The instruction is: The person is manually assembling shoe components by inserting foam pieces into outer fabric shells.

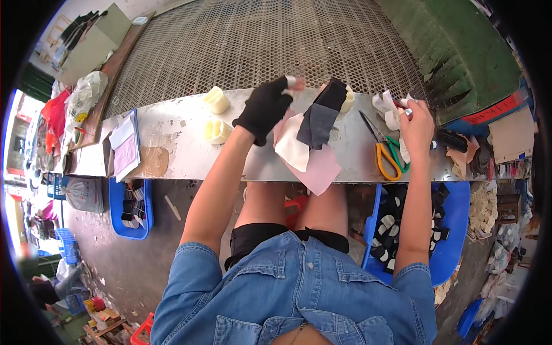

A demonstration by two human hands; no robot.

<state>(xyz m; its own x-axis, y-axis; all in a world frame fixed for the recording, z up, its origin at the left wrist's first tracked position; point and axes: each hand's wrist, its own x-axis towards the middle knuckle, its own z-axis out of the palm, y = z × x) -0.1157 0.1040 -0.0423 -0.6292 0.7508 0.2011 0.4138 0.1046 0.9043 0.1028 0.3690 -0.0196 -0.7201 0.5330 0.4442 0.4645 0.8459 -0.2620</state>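
My left hand (267, 108), in a black fingerless glove, reaches over the metal bench (184, 155) beside a stack of fabric pieces. White wrapping covers one fingertip. The fingers are small and slightly blurred, so their grip is unclear. Below and right of it lie black fabric (331, 95), dark grey fabric (317, 125), white fabric (293, 144) and pink fabric (316, 172), overlapping and partly over the bench edge. At the right, my bare right hand (418, 123) is closed on a curled white strip (393, 118). Scissors (380, 146) with orange and green handles lie just left of it.
Cream cup-shaped pieces (216, 100) stand at the left, and another (348, 100) behind the fabric. Behind the bench is a perforated mesh surface (247, 46). Below, a blue bin (454, 241) holds black-and-white pieces; a smaller blue basket (131, 224) stands left.
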